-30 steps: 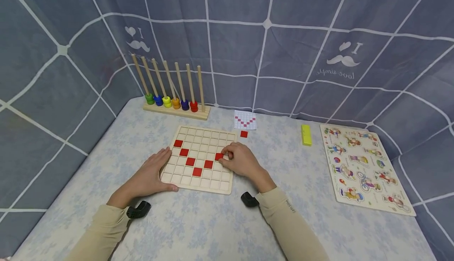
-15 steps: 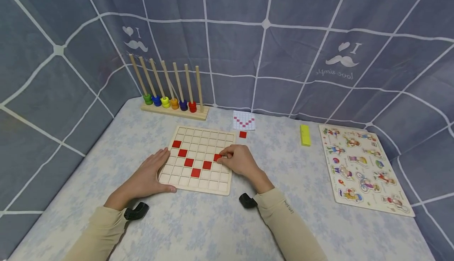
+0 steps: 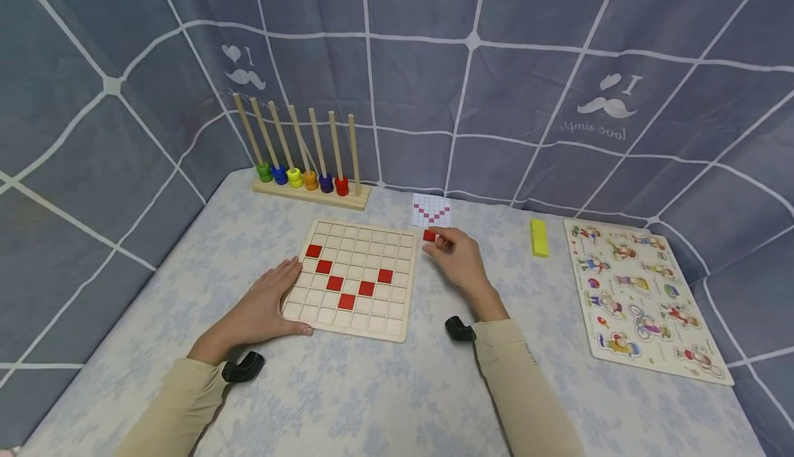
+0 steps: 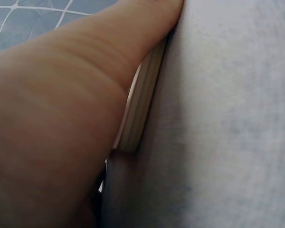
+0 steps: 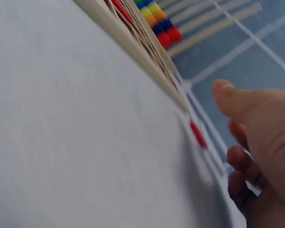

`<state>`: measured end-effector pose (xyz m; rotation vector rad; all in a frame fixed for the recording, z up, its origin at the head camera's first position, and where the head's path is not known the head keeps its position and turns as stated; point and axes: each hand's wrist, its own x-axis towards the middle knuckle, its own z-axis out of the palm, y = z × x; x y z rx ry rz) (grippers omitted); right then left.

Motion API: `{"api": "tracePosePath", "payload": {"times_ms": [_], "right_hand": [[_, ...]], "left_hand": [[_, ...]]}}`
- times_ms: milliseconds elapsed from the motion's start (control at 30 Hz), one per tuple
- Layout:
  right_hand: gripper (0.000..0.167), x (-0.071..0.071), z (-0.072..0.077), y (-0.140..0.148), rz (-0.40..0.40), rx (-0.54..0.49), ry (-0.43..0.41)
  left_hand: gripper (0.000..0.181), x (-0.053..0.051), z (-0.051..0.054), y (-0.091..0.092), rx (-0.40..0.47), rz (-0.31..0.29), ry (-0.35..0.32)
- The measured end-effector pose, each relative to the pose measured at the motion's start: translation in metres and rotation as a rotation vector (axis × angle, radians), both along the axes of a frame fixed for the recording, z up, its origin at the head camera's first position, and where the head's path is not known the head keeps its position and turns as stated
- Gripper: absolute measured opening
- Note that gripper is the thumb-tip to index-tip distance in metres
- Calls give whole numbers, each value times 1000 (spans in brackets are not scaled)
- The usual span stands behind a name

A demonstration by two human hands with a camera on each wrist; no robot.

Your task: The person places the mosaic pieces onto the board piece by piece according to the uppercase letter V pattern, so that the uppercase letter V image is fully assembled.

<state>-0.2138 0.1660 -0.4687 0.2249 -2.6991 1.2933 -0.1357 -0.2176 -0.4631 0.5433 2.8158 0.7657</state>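
Note:
A square wooden grid board [image 3: 372,327] lies on the table, with several red tiles [image 3: 347,302] in its cells forming a V. My left hand [image 3: 263,309] rests along the board's left edge, fingers straight and thumb at the near corner. In the left wrist view, the palm side hides most of the board edge [image 4: 140,107]. My right hand [image 3: 459,260] is just right of the board, its thumb and index finger at a loose red tile [image 3: 429,236]. The right wrist view shows this tile [image 5: 198,134] flat on the table, with the thumb apart from it.
A pattern card [image 3: 431,209] lies behind the loose tile. Back left stands a wooden peg rack [image 3: 310,195] with coloured rings. To the right are a yellow block [image 3: 539,238] and a picture puzzle board [image 3: 645,298]. Tiled-print curtains [image 3: 415,85] enclose the table.
My right hand has left the red tile at the board's right side, which now lies in its cell. It has moved back and right to the loose tile. My left hand has stayed put.

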Motion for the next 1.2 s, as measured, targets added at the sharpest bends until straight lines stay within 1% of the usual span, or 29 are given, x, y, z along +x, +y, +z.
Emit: {"api": "tracePosePath", "payload": {"times_ms": [100,167,300,433,533,633,900,1200], "right_hand": [[46,-4,-4,12,2,43,-57],[48,-7,-2,16,20,74,-90],[48,-19,5,15,33,127,-88],[44,-27,0,14,14,143,-78],[41,-27,-4,12,-4,147,-78],[41,-26,-5,11,-27,151,-75],[37,-25,-6,10,-44,215,-76],[29,-23,-11,10,-71,200,-24]], "left_hand": [[132,-1,1,1,2,0,0],[133,-2,1,1,3,4,-6],[133,-1,1,0,10,15,-10],[133,1,2,-1,7,12,-3],[132,2,4,-1,11,7,7],[130,1,5,0,14,-2,14],[130,0,3,3,3,9,0],[130,1,6,3,8,10,1]]}}
